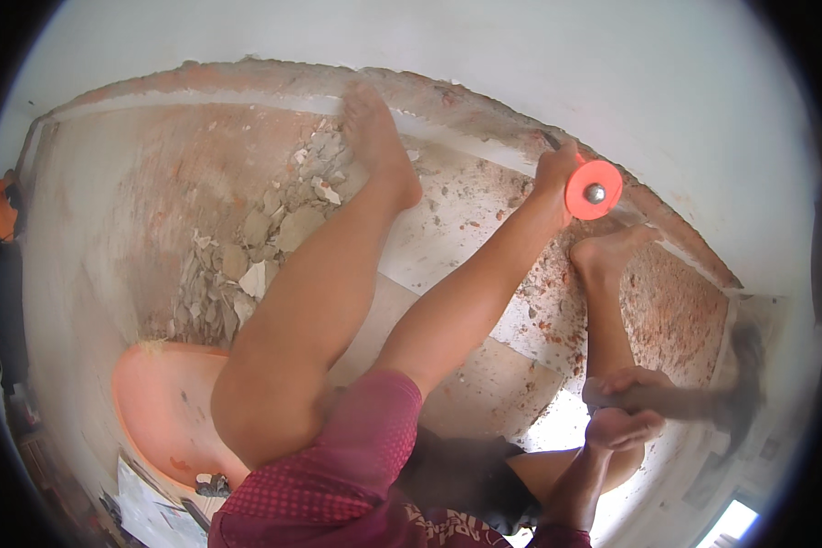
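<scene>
My left hand [555, 183] is closed round a chisel with a round orange hand guard [580, 203]. The chisel's domed metal striking end [595, 193] faces up toward me. Its dark tip [551, 141] points at the chipped strip [511, 123] along the foot of the white wall. Lower right, my right hand [628, 402] grips a hammer by its handle [685, 402]. The hammer's dark head [746, 388] is blurred and held out to the right, apart from the chisel.
Broken plaster and tile rubble [269, 228] lies heaped by my bare left foot [379, 137]. My right foot [612, 251] rests close to the chisel. An orange basin [142, 393] stands lower left. Reddish crumbs [548, 315] cover the pale floor tiles [443, 215].
</scene>
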`<state>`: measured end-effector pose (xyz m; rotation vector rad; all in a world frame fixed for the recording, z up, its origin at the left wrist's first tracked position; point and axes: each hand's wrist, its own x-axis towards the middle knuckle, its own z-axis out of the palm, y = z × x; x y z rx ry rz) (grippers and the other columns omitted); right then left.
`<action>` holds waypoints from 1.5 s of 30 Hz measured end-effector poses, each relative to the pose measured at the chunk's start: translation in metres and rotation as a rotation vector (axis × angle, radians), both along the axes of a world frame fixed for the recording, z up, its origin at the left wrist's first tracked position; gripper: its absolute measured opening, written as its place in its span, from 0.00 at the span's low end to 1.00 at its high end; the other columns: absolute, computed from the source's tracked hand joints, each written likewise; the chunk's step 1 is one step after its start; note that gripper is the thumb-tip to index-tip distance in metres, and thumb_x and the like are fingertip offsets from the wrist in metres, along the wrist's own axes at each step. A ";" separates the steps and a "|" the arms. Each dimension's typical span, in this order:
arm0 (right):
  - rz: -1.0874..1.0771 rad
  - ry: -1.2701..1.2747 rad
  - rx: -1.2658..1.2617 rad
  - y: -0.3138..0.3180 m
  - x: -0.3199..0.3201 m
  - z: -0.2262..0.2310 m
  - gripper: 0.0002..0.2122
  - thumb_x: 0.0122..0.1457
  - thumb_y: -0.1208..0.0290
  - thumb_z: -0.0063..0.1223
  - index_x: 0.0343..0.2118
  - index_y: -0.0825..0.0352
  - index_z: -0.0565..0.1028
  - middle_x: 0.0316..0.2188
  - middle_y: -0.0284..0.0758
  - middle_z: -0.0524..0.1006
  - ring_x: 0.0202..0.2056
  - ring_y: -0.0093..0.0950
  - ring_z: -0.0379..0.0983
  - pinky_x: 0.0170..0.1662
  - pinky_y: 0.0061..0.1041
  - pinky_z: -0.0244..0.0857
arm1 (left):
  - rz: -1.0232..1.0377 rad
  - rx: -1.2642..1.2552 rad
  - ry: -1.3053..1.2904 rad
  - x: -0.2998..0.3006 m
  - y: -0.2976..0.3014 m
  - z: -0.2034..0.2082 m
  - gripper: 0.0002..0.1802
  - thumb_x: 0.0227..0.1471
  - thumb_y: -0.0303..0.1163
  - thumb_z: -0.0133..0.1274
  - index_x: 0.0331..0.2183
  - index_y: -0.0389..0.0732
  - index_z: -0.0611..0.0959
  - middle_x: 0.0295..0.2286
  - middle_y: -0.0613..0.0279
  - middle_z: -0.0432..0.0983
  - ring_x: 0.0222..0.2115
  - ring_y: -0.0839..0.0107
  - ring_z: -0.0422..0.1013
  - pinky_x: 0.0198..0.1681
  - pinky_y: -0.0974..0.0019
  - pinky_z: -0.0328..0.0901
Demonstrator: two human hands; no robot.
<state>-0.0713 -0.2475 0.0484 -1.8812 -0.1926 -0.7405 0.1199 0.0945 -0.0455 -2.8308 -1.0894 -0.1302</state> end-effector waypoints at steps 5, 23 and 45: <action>0.104 -0.271 0.212 0.031 0.050 -0.044 0.30 0.69 0.39 0.28 0.32 0.65 0.69 0.20 0.35 0.70 0.20 0.26 0.68 0.22 0.25 0.64 | 0.023 -0.292 -0.262 0.042 0.024 -0.073 0.61 0.50 0.45 0.65 0.67 0.34 0.41 0.68 0.47 0.44 0.69 0.57 0.43 0.71 0.61 0.43; 0.014 0.432 -0.120 0.009 0.015 -0.039 0.23 0.74 0.56 0.32 0.23 0.65 0.66 0.12 0.28 0.64 0.12 0.19 0.59 0.16 0.19 0.53 | 0.058 -0.401 -0.263 0.026 0.035 -0.041 0.44 0.65 0.57 0.36 0.66 0.36 0.43 0.68 0.59 0.41 0.68 0.68 0.41 0.70 0.62 0.36; 0.282 -0.037 -0.483 -0.002 -0.005 -0.068 0.20 0.65 0.52 0.48 0.29 0.68 0.69 0.20 0.37 0.72 0.18 0.32 0.69 0.20 0.31 0.59 | 0.233 -2.473 -0.303 0.026 -0.143 -0.053 0.23 0.68 0.49 0.42 0.28 0.41 0.73 0.21 0.61 0.66 0.20 0.64 0.67 0.21 0.54 0.65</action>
